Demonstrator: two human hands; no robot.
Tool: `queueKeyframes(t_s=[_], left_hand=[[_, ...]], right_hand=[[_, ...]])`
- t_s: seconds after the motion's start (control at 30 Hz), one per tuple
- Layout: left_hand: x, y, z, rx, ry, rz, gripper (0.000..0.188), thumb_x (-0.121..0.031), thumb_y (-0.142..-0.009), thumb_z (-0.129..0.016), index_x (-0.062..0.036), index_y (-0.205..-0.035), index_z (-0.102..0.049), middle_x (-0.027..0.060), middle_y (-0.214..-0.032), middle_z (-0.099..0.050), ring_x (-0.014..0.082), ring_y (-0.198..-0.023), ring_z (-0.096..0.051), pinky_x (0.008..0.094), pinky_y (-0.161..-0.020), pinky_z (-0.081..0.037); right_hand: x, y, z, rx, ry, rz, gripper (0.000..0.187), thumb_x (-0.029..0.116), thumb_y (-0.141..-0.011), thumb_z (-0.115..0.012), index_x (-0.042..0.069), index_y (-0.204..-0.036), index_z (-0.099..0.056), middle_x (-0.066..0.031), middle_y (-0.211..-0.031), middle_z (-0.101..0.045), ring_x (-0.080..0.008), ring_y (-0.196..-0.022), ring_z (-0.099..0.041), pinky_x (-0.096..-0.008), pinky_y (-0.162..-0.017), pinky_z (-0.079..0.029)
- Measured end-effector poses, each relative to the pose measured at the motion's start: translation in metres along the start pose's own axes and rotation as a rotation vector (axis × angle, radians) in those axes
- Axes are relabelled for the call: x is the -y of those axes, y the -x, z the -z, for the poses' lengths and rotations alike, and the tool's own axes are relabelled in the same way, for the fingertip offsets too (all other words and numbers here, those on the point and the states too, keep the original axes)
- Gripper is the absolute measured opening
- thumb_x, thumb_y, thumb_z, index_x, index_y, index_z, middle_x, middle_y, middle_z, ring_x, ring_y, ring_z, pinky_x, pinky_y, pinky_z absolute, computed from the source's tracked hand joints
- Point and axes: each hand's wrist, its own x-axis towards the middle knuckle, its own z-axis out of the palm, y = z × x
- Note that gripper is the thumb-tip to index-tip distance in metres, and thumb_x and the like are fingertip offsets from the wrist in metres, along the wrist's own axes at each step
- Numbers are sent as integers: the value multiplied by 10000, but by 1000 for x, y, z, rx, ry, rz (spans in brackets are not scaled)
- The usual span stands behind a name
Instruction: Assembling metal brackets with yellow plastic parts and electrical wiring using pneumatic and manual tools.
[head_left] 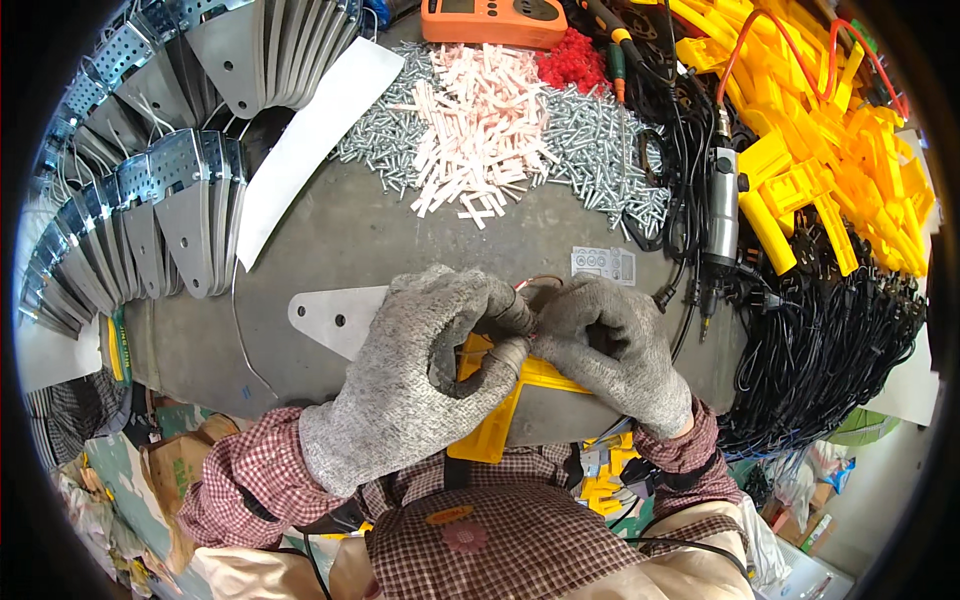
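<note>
On the table [330, 225], a yellow plastic housing [485, 430] is being partly covered by the left hand [395, 365] and the right hand [640, 365], both gloved. The fingertips of each are being held close together above it; whether anything is being gripped between them cannot be told, as the contact is being hidden. A thin reddish wire [540, 278] is being seen just beyond the fingertips. The wire could be getting strained or nicked if it is being pulled too hard, or slipping away if feel is being dulled by the thick gloves.
</note>
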Motion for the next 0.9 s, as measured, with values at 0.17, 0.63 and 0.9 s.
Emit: queueKeyframes(t_s=[0.17, 0.63, 0.9], left_hand=[[-21, -18, 11, 26, -340, -72, 334, 21, -779, -746, -122, -1045, -605, 99, -972, -650, 201, -864, -635, 284, -745, -538], [-15, -10, 20, 119, -208, -57, 377, 10, -857, -697, -53, -1197, -548, 76, -1092, -636, 153, -913, -657, 297, -803, -542], [-13, -2, 17, 80, -63, 124, 380, -36, -857, -754, -57, -1176, -549, 132, -1225, -629, 212, -919, -705, 328, -764, -581]], right_hand=[[14, -4, -7, -94, 218, 104, 280, 85, -839, -762, 98, -1109, -689, -31, -820, -615, -106, -623, -504, -263, -576, -440], [3, -4, -21, 1, -14, -78, 410, 86, -840, -728, 35, -1230, -611, -97, -938, -653, -178, -735, -617, -314, -643, -505], [3, -8, -28, -86, 66, 148, 321, 103, -838, -730, 34, -1142, -652, -58, -872, -646, -167, -683, -599, -312, -614, -490]])
